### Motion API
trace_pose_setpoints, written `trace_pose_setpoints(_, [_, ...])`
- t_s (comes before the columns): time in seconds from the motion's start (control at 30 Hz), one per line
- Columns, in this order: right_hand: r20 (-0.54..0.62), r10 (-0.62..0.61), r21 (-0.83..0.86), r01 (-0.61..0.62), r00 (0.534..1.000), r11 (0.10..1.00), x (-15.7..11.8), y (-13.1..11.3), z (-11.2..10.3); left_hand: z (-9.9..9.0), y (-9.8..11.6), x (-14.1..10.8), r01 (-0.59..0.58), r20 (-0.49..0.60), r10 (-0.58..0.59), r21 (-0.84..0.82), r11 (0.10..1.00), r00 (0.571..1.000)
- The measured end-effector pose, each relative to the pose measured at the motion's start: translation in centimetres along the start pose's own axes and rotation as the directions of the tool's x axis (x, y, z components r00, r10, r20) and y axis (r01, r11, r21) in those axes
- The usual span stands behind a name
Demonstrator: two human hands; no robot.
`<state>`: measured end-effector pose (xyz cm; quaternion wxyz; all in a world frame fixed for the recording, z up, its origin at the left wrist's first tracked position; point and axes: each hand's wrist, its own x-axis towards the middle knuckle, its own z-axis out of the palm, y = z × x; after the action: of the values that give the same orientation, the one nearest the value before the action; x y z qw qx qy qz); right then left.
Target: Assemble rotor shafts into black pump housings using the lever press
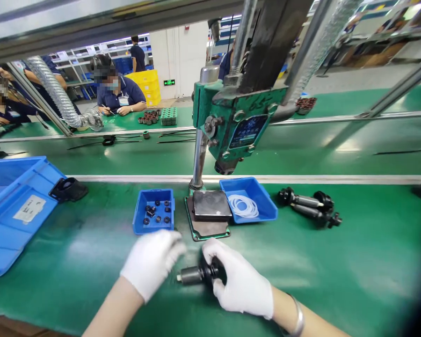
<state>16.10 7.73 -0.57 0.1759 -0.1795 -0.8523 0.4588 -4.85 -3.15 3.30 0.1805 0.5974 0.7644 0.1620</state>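
My right hand (243,283), in a white glove, grips a rotor with a dark grey cylinder (192,275) and a wider black round end. The cylinder points left, with a pale tip, low over the green bench. My left hand (150,262), also gloved, is just left of the rotor and in front of a small blue bin (135,220). Its fingers are curled together and slightly blurred; whatever is between them is hidden. Several small black rings (158,218) lie in that bin.
A green press (231,117) stands over a metal block (212,204). Right of it, a blue tray (266,210) holds white rings (243,206). More rotors (308,206) lie farther right. A large blue crate (7,234) and black part (70,188) are left. A co-worker (121,91) sits opposite.
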Motion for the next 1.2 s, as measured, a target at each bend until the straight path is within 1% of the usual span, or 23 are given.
trace_pose_setpoints(0.03, [0.004, 0.041, 0.04, -0.041, 0.999, 0.998, 0.0, 0.5, 0.0, -1.3, -0.8, 1.1, 0.049, -0.08, -0.036, 0.155, 0.987, 0.996])
trace_pose_setpoints(0.07, [0.011, 0.085, 0.093, -0.086, 0.996, 0.992, 0.0, 1.0, -0.1, -2.3, -1.6, 2.3, 0.101, -0.115, -0.07, 0.295, 0.95, 0.991])
trace_pose_setpoints(0.1, [0.022, 0.126, 0.157, -0.128, 0.992, 0.979, 0.0, 1.5, -0.1, -3.1, -2.3, 3.5, 0.132, -0.096, -0.102, 0.401, 0.906, 0.99])
trace_pose_setpoints(0.13, [0.036, 0.161, 0.224, -0.165, 0.986, 0.961, -0.1, 2.0, -0.2, -3.6, -2.8, 4.7, 0.146, -0.073, -0.127, 0.461, 0.875, 0.989])
trace_pose_setpoints(0.2, [0.061, 0.205, 0.338, -0.214, 0.977, 0.917, -0.1, 2.7, -0.2, -3.8, -3.3, 6.9, 0.158, -0.015, -0.176, 0.521, 0.839, 0.984])
trace_pose_setpoints(0.27, [0.073, 0.227, 0.411, -0.236, 0.971, 0.88, -0.2, 3.2, -0.1, -3.3, -3.1, 8.4, 0.186, -0.001, -0.221, 0.545, 0.818, 0.975])
trace_pose_setpoints(0.33, [0.084, 0.239, 0.456, -0.25, 0.967, 0.854, -0.2, 3.4, -0.1, -2.8, -2.7, 9.3, 0.225, 0.004, -0.273, 0.556, 0.8, 0.962])
trace_pose_setpoints(0.4, [0.094, 0.243, 0.484, -0.257, 0.966, 0.836, -0.2, 3.5, 0.0, -2.4, -2.3, 9.7, 0.257, 0.014, -0.314, 0.541, 0.801, 0.949])
trace_pose_setpoints(0.5, [0.085, 0.241, 0.504, -0.251, 0.967, 0.827, 0.0, 3.4, 0.0, -2.3, -2.4, 9.9, 0.29, 0.026, -0.34, 0.464, 0.837, 0.94])
trace_pose_setpoints(0.6, [0.057, 0.226, 0.503, -0.224, 0.972, 0.835, 0.3, 3.3, 0.0, -2.7, -3.0, 9.8, 0.309, 0.013, -0.328, 0.304, 0.901, 0.945])
trace_pose_setpoints(0.7, [0.032, 0.208, 0.475, -0.198, 0.978, 0.858, 0.6, 3.0, -0.1, -3.5, -3.6, 9.0, 0.309, -0.037, -0.307, 0.049, 0.95, 0.951])
trace_pose_setpoints(0.77, [0.016, 0.204, 0.45, -0.189, 0.979, 0.873, 0.7, 2.6, -0.3, -4.0, -3.8, 7.8, 0.291, -0.081, -0.309, -0.174, 0.941, 0.948])
trace_pose_setpoints(0.8, [0.006, 0.205, 0.443, -0.186, 0.979, 0.877, 0.7, 2.4, -0.4, -4.1, -3.6, 7.1, 0.272, -0.105, -0.314, -0.295, 0.916, 0.943])
trace_pose_setpoints(0.83, [-0.005, 0.206, 0.44, -0.183, 0.978, 0.879, 0.8, 2.2, -0.5, -4.0, -3.4, 6.2, 0.244, -0.13, -0.323, -0.416, 0.876, 0.937])
trace_pose_setpoints(0.9, [-0.022, 0.211, 0.447, -0.179, 0.977, 0.876, 0.8, 1.9, -0.7, -3.5, -2.6, 4.4, 0.168, -0.177, -0.346, -0.621, 0.765, 0.921])
trace_pose_setpoints(0.97, [-0.019, 0.222, 0.48, -0.185, 0.975, 0.857, 0.8, 1.7, -0.7, -2.6, -1.7, 2.7, 0.091, -0.212, -0.37, -0.751, 0.653, 0.905])
trace_pose_setpoints(1.0, [-0.011, 0.227, 0.506, -0.19, 0.974, 0.841, 0.8, 1.7, -0.6, -2.1, -1.2, 2.0, 0.055, -0.202, -0.385, -0.826, 0.561, 0.901])
trace_pose_setpoints(1.03, [-0.002, 0.23, 0.534, -0.194, 0.973, 0.823, 0.8, 1.7, -0.5, -1.6, -0.9, 1.4, 0.017, -0.171, -0.393, -0.902, 0.432, 0.903])
trace_pose_setpoints(1.07, [0.003, 0.234, 0.56, -0.195, 0.972, 0.805, 0.8, 1.7, -0.4, -1.2, -0.6, 1.0, -0.019, -0.128, -0.39, -0.962, 0.272, 0.912])
trace_pose_setpoints(1.1, [0.004, 0.235, 0.579, -0.194, 0.972, 0.792, 0.8, 1.8, -0.3, -0.9, -0.4, 0.7, -0.051, -0.087, -0.376, -0.993, 0.103, 0.922])
trace_pose_setpoints(1.13, [0.003, 0.236, 0.591, -0.192, 0.972, 0.783, 0.8, 1.8, -0.2, -0.7, -0.3, 0.5, -0.077, -0.057, -0.36, -0.996, -0.042, 0.931])
trace_pose_setpoints(1.17, [0.0, 0.237, 0.597, -0.19, 0.971, 0.78, 0.8, 1.8, -0.2, -0.7, -0.2, 0.5, -0.094, -0.041, -0.347, -0.986, -0.138, 0.937])
trace_pose_setpoints(1.2, [-0.005, 0.238, 0.597, -0.189, 0.971, 0.78, 0.8, 1.8, -0.1, -0.7, -0.3, 0.5, -0.106, -0.041, -0.343, -0.979, -0.173, 0.939])
